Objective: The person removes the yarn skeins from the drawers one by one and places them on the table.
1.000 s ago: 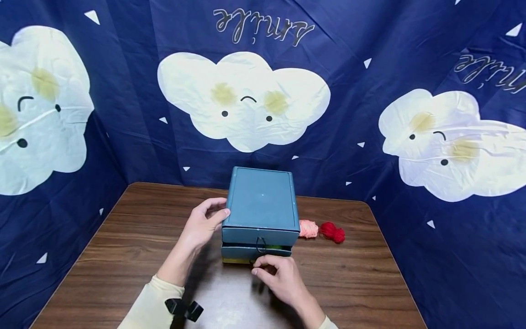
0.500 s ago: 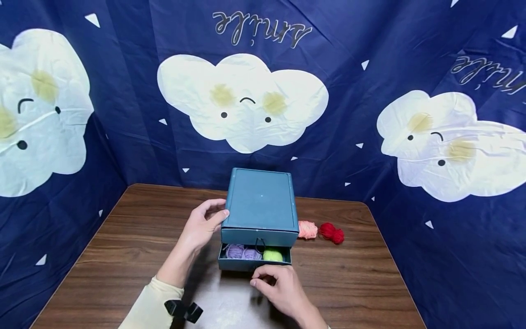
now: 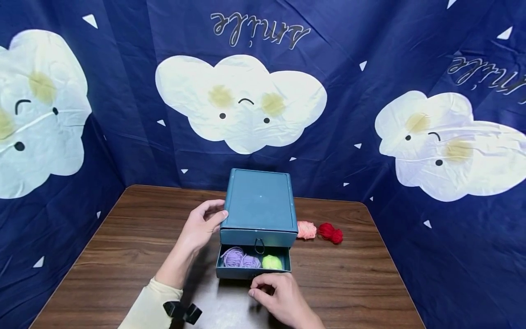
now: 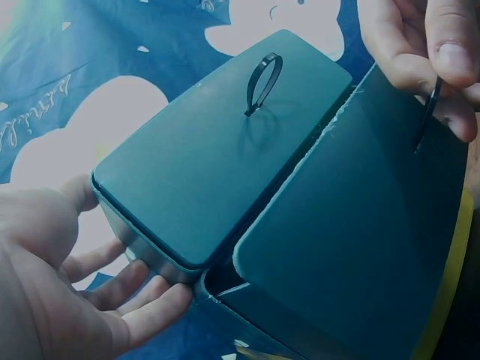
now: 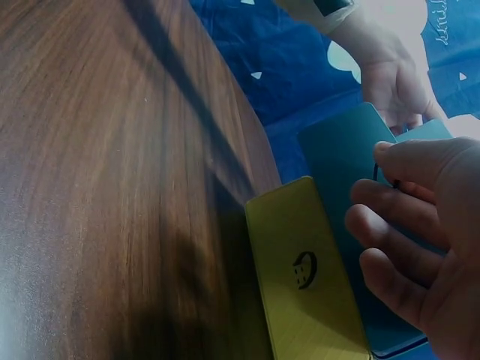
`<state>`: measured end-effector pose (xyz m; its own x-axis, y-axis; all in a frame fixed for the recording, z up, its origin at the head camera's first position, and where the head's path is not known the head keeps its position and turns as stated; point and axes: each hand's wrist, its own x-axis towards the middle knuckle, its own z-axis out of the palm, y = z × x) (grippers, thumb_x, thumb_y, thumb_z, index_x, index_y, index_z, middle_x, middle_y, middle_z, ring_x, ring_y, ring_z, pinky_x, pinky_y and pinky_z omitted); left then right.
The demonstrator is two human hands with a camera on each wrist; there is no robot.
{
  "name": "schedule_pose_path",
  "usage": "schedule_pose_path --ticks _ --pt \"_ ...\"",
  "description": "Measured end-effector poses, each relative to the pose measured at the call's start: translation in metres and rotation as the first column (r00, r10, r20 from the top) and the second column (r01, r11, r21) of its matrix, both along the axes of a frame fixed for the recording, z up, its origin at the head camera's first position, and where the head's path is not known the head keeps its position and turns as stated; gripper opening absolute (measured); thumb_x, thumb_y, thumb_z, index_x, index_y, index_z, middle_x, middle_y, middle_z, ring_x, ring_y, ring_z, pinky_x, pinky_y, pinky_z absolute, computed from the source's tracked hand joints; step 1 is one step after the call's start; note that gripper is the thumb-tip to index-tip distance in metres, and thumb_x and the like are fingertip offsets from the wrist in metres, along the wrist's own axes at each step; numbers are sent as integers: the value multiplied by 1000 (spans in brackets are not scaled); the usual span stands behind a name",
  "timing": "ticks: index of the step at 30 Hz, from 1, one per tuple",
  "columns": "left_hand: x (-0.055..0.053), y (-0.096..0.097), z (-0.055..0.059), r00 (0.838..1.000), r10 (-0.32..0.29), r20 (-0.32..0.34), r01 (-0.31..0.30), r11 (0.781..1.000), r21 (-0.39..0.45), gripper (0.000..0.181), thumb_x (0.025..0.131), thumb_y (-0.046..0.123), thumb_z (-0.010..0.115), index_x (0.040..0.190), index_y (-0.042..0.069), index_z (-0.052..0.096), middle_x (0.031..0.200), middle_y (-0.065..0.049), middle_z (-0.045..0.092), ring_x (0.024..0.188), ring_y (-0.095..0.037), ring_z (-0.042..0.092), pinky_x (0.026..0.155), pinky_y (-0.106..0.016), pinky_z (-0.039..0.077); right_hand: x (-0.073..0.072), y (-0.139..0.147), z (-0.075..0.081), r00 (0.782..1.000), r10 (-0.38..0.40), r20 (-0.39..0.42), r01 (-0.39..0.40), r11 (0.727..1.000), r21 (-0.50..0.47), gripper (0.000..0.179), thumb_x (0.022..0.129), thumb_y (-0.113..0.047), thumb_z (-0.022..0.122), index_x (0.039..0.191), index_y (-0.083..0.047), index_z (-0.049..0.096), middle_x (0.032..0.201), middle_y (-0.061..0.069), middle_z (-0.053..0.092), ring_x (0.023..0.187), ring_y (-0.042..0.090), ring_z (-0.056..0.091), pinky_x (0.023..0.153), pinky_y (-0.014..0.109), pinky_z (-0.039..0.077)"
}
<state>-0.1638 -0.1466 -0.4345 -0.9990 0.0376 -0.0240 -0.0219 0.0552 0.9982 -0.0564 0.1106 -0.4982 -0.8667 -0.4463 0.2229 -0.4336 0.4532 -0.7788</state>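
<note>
A blue drawer box (image 3: 260,201) stands on the table with its middle drawer (image 3: 234,273) pulled out. Inside that drawer lie purple yarn (image 3: 240,258) and a lime-green yarn ball (image 3: 272,262). My right hand (image 3: 279,294) pinches the drawer's black loop handle (image 4: 429,116) between thumb and forefinger, the other fingers loosely bent. My left hand (image 3: 200,226) rests on the box's left side, its fingers (image 4: 150,311) spread against the wall. On the top drawer front (image 4: 210,165), which is flush with the box, hangs another black loop (image 4: 264,81).
Below is a yellow bottom drawer (image 5: 304,277), pushed in, with its own black loop. Pink yarn (image 3: 306,230) and red yarn (image 3: 330,233) lie on the wooden table (image 3: 353,274) right of the box. A blue cloud-print cloth (image 3: 345,151) hangs behind.
My right hand has drawn the middle drawer out toward me, bringing the purple and green yarn into sight. My left hand has stayed at the box's side.
</note>
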Motion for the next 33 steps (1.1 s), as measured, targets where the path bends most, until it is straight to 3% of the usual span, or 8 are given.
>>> schedule_pose_path --ticks 11,22,33 --pt "-1 -1 0 1000 -15 3 15 1000 -11 44 99 17 69 139 3 57 132 -19 59 103 -11 62 83 -27 56 5 1 4 998 56 21 -57 998 32 6 96 -28 74 92 -32 74 80 -20 65 71 -6 55 62 17 51" --pt "-1 -2 -1 1000 -15 8 15 1000 -21 45 99 17 70 139 4 58 130 -18 59 104 -14 62 82 -28 57 11 2 3 996 87 -10 -86 996 32 8 96 -27 74 89 -30 73 77 -22 64 71 -9 53 63 16 52" --pt "-2 -1 -2 1000 -17 1 17 1000 -15 44 99 17 70 139 4 58 130 -18 60 102 -12 62 81 -27 57 18 6 9 985 117 125 -127 989 74 7 98 -33 71 92 -32 75 82 -26 65 72 -8 55 65 19 52"
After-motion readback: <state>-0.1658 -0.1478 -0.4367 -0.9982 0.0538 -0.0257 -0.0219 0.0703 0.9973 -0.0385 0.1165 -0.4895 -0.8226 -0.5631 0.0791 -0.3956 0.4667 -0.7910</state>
